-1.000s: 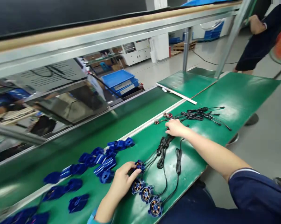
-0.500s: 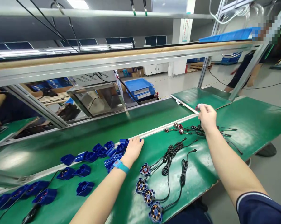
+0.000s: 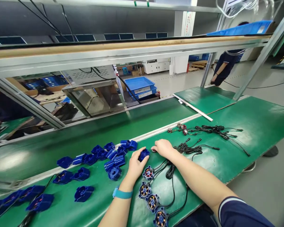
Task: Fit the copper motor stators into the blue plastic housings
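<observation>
My left hand, with a teal band at the wrist, grips a small blue plastic housing between thumb and fingers. Just to its right, my right hand pinches a small round motor core with a reddish face. The two parts are close together but apart. Below my hands is a row of blue housings with copper-wound cores inside, their black cables running right. More loose blue housings lie to the left of my left hand.
Several bare cores with bundled black cables lie on the green table at right. A white strip crosses the back. Frame posts and a shelf stand beyond. Other people are at left and far right.
My right hand has come from the back right towards my left hand, bringing the core and its cable. My left hand has lifted a blue housing from the group and moved slightly nearer.
</observation>
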### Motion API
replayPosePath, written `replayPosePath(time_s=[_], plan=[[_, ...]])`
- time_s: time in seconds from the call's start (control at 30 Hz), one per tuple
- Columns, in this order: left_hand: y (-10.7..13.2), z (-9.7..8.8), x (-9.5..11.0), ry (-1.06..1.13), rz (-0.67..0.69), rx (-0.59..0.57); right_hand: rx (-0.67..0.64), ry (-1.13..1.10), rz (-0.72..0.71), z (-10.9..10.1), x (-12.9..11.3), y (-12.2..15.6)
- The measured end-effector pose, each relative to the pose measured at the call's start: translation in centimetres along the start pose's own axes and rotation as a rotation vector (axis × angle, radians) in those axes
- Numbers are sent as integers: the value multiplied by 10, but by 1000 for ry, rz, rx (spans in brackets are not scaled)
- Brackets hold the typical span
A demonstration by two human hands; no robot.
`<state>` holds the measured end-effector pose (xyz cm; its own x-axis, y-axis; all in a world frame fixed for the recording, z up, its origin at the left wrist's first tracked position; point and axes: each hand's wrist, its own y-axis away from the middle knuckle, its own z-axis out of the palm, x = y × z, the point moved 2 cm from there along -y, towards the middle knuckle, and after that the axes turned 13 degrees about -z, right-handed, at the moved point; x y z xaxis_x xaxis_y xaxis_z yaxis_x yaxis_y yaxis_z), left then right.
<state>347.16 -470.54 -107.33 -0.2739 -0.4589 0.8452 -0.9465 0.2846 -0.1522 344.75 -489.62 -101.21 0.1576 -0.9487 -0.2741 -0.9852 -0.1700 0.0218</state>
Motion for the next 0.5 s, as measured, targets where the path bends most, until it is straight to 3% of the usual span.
replayPosePath(time_s=[0.07, 0.2, 0.33, 0.4, 0.5], plan=[[1, -2, -6, -30, 9, -42, 15, -127, -17, 13, 6, 1], [-6, -3, -11, -6, -8, -147, 15, -254, -87, 19, 23, 12], [-14, 0, -9, -95, -23, -6, 30, -172, -164, 23, 20, 14], [-15, 1, -7, -136, 35, 77, 49, -129, -209, 24, 13, 12], [-14, 2, -6, -150, 131, 93, 41, -82, -200, 24, 4, 11]])
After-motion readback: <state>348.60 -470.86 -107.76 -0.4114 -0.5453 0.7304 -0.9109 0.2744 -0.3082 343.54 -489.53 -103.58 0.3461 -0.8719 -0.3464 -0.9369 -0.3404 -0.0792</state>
